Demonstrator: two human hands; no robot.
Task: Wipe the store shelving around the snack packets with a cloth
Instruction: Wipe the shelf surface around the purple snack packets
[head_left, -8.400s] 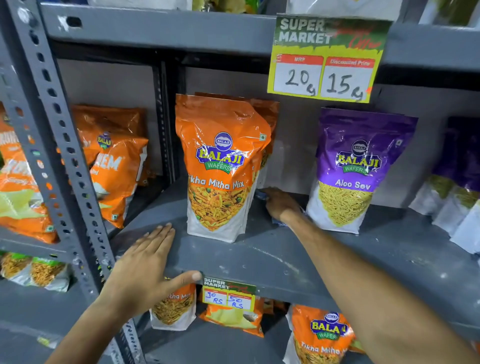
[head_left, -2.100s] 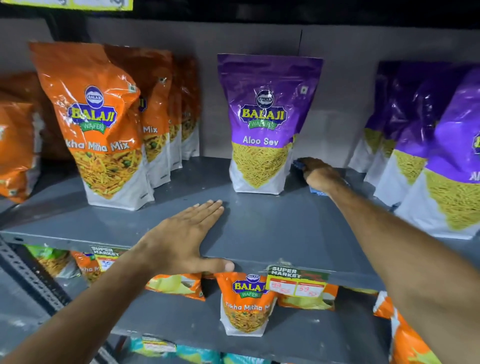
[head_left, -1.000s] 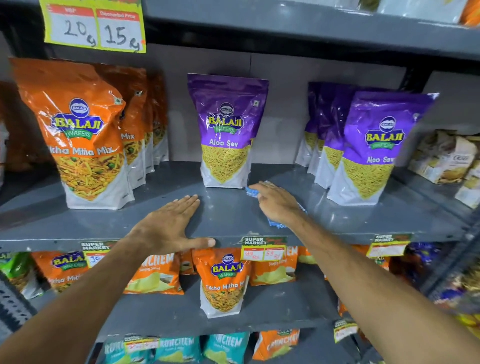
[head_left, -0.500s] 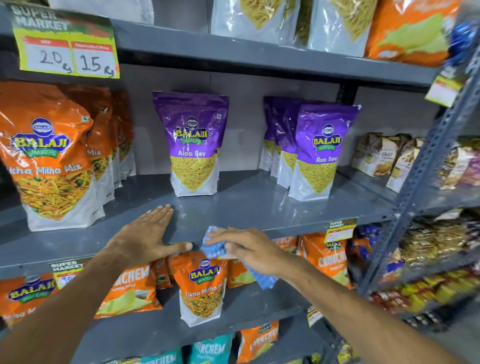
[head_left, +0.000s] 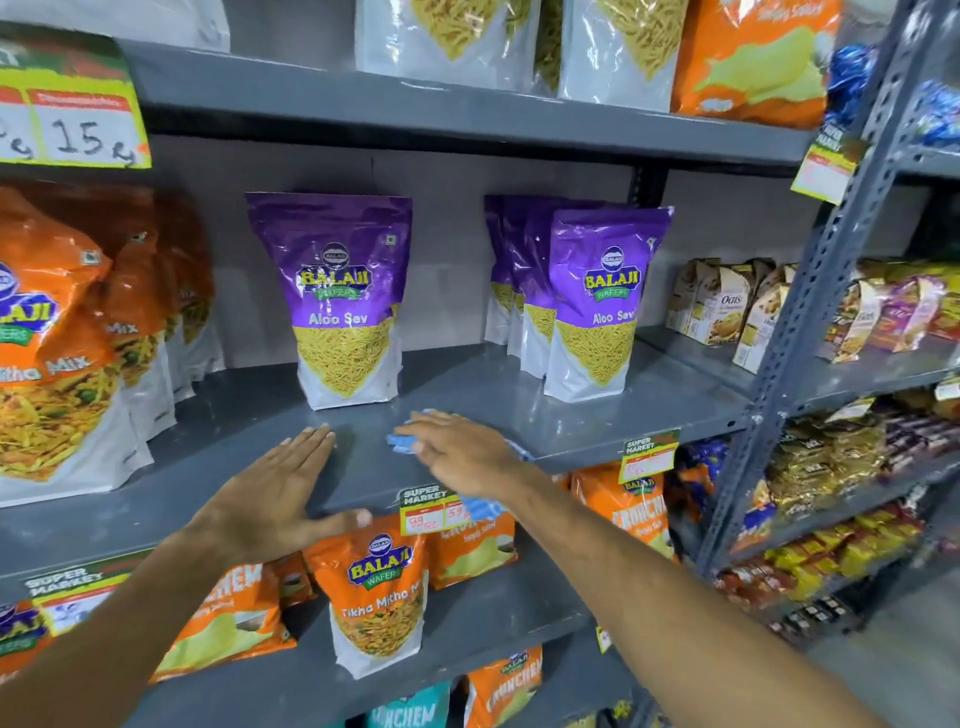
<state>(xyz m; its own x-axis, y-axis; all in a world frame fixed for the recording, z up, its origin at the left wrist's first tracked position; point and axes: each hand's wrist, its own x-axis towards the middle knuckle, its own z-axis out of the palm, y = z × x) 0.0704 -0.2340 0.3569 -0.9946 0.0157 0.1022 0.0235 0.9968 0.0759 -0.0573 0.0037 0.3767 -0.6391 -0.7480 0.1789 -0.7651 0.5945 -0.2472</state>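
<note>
Spanning the whole view, grey steel shelving (head_left: 519, 395) carries rows of snack packets on several tiers. At far left on the middle shelf stand orange Tikha Mitha Mix packets (head_left: 57, 353); a single purple Aloo Sev packet (head_left: 345, 301) stands at centre, and a row of further purple Aloo Sev packets (head_left: 602, 306) stands to its right. Both hands lie on the near part of that shelf. The left hand (head_left: 275, 493) is spread flat, palm down, thumb over the front lip. The right hand (head_left: 462, 452) presses, fingers extended, on a blue cloth (head_left: 402, 443), just in front of the central packet. A price tag (head_left: 434, 512) hangs on the lip below.
</note>
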